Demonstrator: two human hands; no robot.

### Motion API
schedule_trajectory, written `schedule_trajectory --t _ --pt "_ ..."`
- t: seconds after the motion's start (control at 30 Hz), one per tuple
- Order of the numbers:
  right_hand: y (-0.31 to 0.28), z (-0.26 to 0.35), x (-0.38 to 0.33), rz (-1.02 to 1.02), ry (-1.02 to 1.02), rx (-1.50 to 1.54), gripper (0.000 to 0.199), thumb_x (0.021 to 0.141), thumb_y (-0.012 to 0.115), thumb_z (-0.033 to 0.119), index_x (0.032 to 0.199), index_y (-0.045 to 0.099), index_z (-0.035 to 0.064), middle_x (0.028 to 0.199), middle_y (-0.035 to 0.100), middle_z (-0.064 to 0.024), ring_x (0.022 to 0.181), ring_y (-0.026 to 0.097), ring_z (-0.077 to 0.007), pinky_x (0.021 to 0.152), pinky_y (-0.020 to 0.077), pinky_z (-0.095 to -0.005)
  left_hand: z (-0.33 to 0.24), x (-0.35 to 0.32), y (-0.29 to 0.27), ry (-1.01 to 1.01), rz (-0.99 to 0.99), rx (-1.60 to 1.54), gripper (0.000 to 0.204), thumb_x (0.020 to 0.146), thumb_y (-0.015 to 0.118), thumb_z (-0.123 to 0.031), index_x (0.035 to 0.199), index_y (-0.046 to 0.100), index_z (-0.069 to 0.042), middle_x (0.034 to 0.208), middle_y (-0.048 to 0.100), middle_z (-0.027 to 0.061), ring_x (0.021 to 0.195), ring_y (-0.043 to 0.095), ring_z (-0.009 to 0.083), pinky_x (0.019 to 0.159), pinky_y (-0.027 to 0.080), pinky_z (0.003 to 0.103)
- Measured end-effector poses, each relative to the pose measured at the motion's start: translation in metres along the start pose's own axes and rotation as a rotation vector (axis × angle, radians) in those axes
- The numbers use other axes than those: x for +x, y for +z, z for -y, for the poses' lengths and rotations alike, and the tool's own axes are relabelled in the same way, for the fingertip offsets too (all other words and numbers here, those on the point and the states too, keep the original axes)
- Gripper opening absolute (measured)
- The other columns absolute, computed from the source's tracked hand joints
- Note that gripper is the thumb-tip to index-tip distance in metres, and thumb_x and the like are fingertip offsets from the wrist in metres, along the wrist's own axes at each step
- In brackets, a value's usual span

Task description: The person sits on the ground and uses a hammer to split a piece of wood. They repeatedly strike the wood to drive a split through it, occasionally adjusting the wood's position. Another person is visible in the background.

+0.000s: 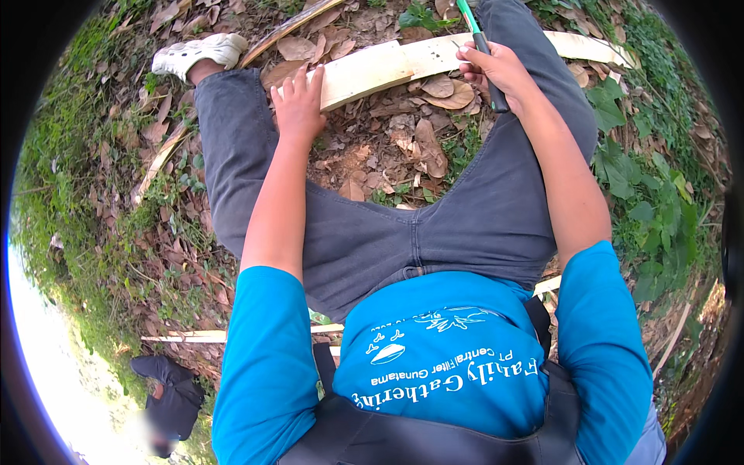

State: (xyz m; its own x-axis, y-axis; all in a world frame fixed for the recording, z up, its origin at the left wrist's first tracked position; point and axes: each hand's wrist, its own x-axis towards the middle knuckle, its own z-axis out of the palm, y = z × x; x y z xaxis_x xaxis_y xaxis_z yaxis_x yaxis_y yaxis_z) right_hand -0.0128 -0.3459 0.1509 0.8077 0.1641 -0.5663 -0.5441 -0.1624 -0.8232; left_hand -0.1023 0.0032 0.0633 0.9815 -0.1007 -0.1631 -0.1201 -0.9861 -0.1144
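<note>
The person is sitting on leaf-strewn ground, knees apart. The left hand [297, 99] is pressing flat, fingers together, on the near end of a pale wooden strip [403, 63] lying across both thighs. The right hand [500, 71] is gripping a dark-handled tool [487, 58], fingers wrapped. The strip looks light, stiff and springy, best held at its broad face.

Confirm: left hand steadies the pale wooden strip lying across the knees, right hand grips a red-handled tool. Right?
Not quite. The head view shows the tool in the right hand has a black grip and green shaft, not red. The rest holds: the left hand rests on the pale wooden strip across the knees.
</note>
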Motion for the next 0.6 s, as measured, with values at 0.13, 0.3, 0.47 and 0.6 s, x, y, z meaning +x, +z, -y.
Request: schedule_trajectory --t 0.13,0.3,0.47,0.6 --pt "-0.012 0.024 -0.015 -0.089 -0.109 0.229 0.021 0.096 0.068 0.021 0.107 0.063 0.0041 0.100 0.068 -0.0061 0.083 0.066 -0.0096 0.074 0.0560 -0.0237 -0.009 0.007 -0.001 -0.041 0.058 0.039 0.107 0.065 0.087 -0.029 0.153 0.028 -0.021 0.149 0.039 0.0130 0.130 0.044 0.0359 0.109 0.035 0.059" --pt "-0.082 0.050 -0.026 -0.308 -0.306 0.620 0.026 0.095 0.069 0.011 0.112 0.062 -0.0073 0.094 0.067 -0.0085 0.073 0.064 -0.0073 0.066 0.0573 -0.0200 -0.013 0.010 0.006 0.003 -0.005 0.091 0.106 0.064 0.089 -0.034 0.152 0.031 -0.018 0.148 0.039 0.0134 0.128 0.046 0.0391 0.106 0.038 0.060" --pt "-0.150 0.043 -0.042 -0.352 -0.396 0.843 0.022 0.097 0.063 0.005 0.114 0.054 -0.0074 0.099 0.064 -0.0110 0.070 0.060 -0.0089 0.063 0.0557 -0.0206 -0.006 0.013 0.002 0.049 0.058 0.114 0.106 0.064 0.089 -0.035 0.151 0.031 -0.015 0.148 0.041 0.0119 0.124 0.050 0.0393 0.104 0.041 0.060" --pt "-0.193 0.011 -0.040 -0.276 -0.382 0.975 0.020 0.099 0.060 0.006 0.112 0.053 -0.0064 0.096 0.061 -0.0093 0.068 0.057 -0.0091 0.060 0.0538 -0.0202 -0.009 0.017 -0.003 0.046 0.121 0.096 0.104 0.065 0.088 -0.032 0.151 0.032 -0.013 0.149 0.042 0.0113 0.125 0.050 0.0404 0.105 0.040 0.061"
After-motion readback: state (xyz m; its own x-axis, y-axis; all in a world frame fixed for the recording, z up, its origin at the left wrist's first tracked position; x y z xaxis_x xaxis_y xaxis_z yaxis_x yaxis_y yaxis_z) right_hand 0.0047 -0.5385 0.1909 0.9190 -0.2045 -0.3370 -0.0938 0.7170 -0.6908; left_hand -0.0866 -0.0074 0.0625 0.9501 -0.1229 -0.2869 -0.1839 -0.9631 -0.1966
